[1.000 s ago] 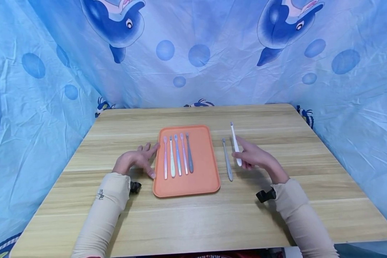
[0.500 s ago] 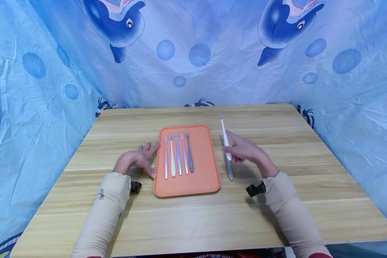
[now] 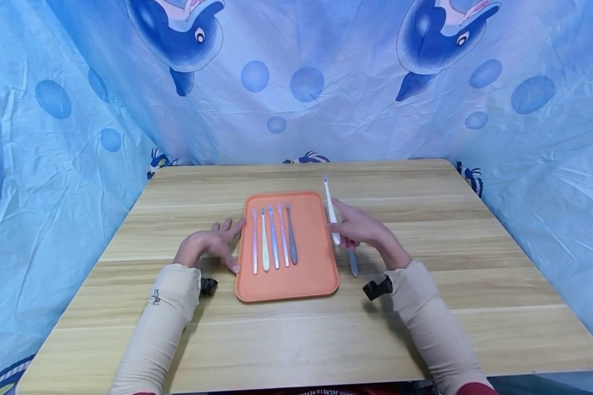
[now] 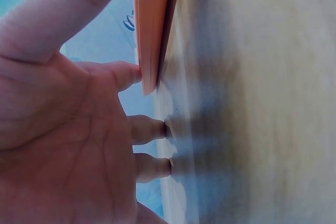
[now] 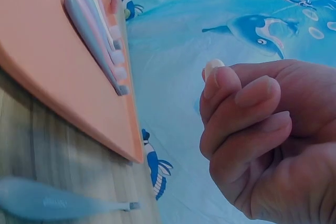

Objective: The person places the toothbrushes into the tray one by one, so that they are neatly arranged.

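My right hand (image 3: 363,226) pinches a white toothbrush (image 3: 330,206) near its handle end, bristles pointing away, over the right rim of an orange tray (image 3: 314,252). In the right wrist view only the pale handle tip (image 5: 214,65) shows between thumb and finger. Several toothbrushes lie side by side in the tray's left half, from a pink one (image 3: 254,241) to a dark blue-grey one (image 3: 291,236). My left hand (image 3: 210,245) is spread at the tray's left edge; in the left wrist view a fingertip touches the tray's side (image 4: 149,35).
A grey-blue toothbrush (image 3: 353,264) lies on the wooden table (image 3: 286,345) right of the tray, partly hidden under my right hand in the head view. Behind the table hangs a blue curtain (image 3: 356,120) with dolphin prints.
My right hand has carried the white toothbrush leftward, across the grey-blue one, to the tray's right rim. The left hand and the tray have stayed put.
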Available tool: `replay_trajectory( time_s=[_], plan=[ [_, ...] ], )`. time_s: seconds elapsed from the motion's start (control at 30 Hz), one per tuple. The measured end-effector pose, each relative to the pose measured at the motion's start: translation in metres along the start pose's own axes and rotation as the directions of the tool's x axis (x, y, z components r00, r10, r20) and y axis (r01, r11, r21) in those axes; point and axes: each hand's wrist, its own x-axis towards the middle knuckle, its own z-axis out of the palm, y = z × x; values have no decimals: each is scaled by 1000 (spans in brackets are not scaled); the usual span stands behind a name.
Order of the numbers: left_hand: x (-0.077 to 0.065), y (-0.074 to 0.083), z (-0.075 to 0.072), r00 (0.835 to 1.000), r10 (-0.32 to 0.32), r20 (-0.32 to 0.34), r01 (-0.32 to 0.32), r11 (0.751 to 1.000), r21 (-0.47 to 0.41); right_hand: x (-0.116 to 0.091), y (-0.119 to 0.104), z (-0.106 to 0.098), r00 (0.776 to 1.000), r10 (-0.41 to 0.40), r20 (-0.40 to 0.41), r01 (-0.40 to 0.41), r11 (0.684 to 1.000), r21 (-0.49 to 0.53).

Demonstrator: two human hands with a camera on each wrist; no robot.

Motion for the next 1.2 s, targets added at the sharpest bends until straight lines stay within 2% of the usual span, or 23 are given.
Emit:
replay_trajectory(
  time_s=[0.3, 0.63, 0.83, 1.2],
  plan=[
    [1, 1, 0, 1000, 2, 1, -2, 1000, -1, 10, -1, 13, 1000, 6, 9, -7, 1000, 24],
    [0, 0, 0, 1000, 12, -4, -12, 1000, 9, 17, 0, 21, 999, -34, 30, 33, 999, 34],
    [-1, 1, -1, 1000, 27, -8, -27, 1000, 10, 20, -2, 25, 1000, -9, 28, 8, 999, 41],
    [0, -1, 0, 1000, 8, 1, -8, 1000, 3, 29, -5, 38, 999, -18, 43, 16, 999, 40]
  ],
)
